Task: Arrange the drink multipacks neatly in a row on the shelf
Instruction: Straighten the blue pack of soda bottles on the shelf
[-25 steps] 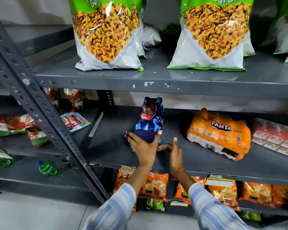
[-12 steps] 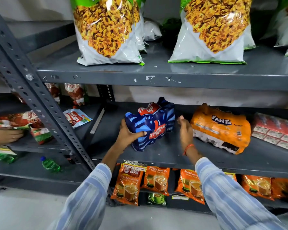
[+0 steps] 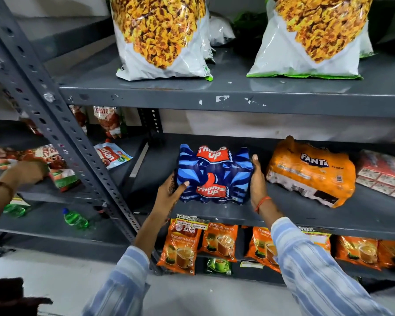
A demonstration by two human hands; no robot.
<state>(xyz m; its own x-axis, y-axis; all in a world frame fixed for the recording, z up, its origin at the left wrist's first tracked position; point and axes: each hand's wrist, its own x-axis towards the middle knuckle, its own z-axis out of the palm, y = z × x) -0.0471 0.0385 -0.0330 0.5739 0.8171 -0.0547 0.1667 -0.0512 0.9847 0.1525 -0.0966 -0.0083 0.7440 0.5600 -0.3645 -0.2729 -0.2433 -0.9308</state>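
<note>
A grey steel rack fills the frame; its middle shelf (image 3: 283, 215) carries the drink multipacks. The blue Thums Up multipack (image 3: 214, 175) sits at centre frame, long axis running left to right, clamped between the left hand (image 3: 172, 192) at its lower-left corner and the right hand (image 3: 257, 179) flat on its right end. Both grips press on the pack. The orange Fanta multipack (image 3: 310, 171) lies tilted just to the right, nearer the right hand, with a narrow gap to close.

Both hands clasp blue multipack (image 3: 214, 176) on shelf (image 3: 306, 215).
</note>
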